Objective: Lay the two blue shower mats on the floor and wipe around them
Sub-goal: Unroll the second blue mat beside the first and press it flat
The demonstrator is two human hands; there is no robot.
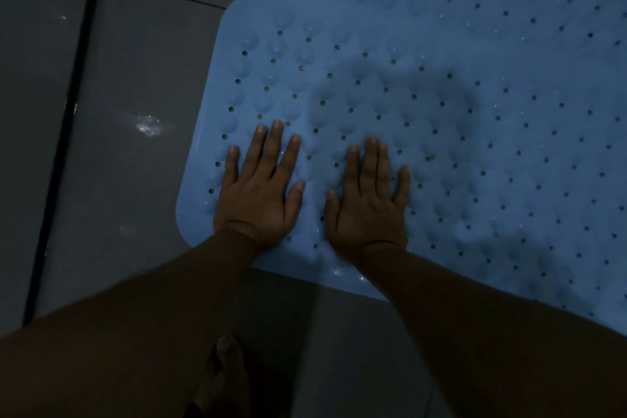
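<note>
On the grey tiled floor (pixel 135 78) lies a blue shower mat (pixel 441 78), dotted with holes, reaching off the right edge of view. Near its lower left corner, the left hand (pixel 259 193) and right hand (pixel 368 204) press flat side by side, fingers straight. What looks like a bare foot (pixel 224 380) shows dimly below.

The left hand (pixel 259 195) and right hand (pixel 368 205) are pressed flat, fingers straight, on the blue mat (pixel 458 85) laid on the grey floor (pixel 135 78)
</note>
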